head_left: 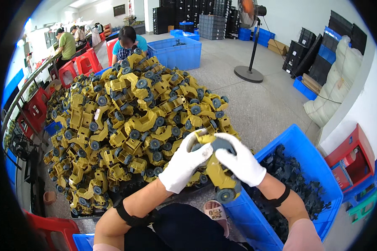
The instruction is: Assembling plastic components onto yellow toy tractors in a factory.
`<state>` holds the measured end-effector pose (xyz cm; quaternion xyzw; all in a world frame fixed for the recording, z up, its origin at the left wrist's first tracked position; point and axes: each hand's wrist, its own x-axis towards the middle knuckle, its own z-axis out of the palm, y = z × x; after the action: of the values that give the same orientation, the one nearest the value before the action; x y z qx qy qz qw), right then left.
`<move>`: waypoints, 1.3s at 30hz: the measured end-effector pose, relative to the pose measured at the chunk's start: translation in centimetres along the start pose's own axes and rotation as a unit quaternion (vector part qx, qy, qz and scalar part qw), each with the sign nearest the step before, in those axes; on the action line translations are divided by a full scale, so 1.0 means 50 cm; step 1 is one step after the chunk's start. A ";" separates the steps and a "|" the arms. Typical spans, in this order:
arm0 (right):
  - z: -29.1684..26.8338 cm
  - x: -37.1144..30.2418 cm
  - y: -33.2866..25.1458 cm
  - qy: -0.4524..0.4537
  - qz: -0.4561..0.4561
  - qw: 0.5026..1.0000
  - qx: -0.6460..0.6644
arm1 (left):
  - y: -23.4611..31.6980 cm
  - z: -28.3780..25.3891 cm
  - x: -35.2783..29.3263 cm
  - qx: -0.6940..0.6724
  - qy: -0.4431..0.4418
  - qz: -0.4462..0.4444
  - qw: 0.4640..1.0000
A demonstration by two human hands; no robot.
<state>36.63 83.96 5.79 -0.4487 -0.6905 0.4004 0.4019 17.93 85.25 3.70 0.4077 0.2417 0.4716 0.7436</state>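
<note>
In front of my lap, both white-gloved hands hold one olive-yellow toy truck [218, 172] with a dark grey wheel at its lower end. A dark grey plastic part [223, 144] sits at its upper end. My left hand [184, 162] is closed around the left side, thumb pressed on top. From the right, my right hand [242, 162] grips the truck and the grey part, fingers over the top edge. The fingers partly hide where truck and part meet. Just beyond my left hand rises a large heap of similar toy trucks [132, 121].
To my right stands a blue bin [249, 217] holding many dark grey parts [295, 180]. Red stools [56, 228] are at lower left and right. Behind the heap, a person [130, 42] sits beside another blue bin [176, 54]. A pedestal fan [251, 46] stands farther back.
</note>
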 end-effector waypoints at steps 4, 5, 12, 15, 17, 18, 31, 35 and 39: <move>0.015 0.020 0.006 0.058 0.004 0.998 0.013 | -0.016 0.014 0.000 -0.074 0.013 -0.107 0.991; 0.028 0.021 0.001 0.092 -0.006 0.996 -0.012 | -0.018 0.015 0.002 -0.074 0.012 -0.108 0.991; 0.082 0.042 -0.003 0.165 -0.094 0.981 0.035 | 0.003 0.026 -0.002 -0.059 0.012 -0.060 0.996; 0.051 0.059 -0.010 0.117 -0.014 0.972 0.203 | 0.041 0.013 -0.006 -0.147 -0.077 -0.107 0.980; 0.023 0.067 0.004 0.094 0.089 0.908 0.399 | 0.046 0.004 0.001 -0.150 -0.081 -0.108 0.979; 0.009 0.059 -0.001 0.090 0.119 0.893 0.425 | 0.044 0.014 0.003 -0.098 -0.058 -0.116 0.987; 0.037 0.013 -0.032 -0.049 -0.108 0.979 0.163 | 0.058 -0.003 -0.044 0.192 -0.009 0.071 0.979; 0.018 -0.021 -0.055 -0.051 -0.112 0.992 0.014 | 0.194 -0.112 -0.180 0.203 0.058 0.082 0.974; -0.075 -0.085 0.036 0.049 -0.009 0.997 -0.061 | 0.299 -0.244 -0.372 0.263 0.182 0.174 0.931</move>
<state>41.74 81.19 4.67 -0.4853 -0.6975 0.3312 0.4103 -6.84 76.47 8.99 0.5311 0.4136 0.5796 0.4593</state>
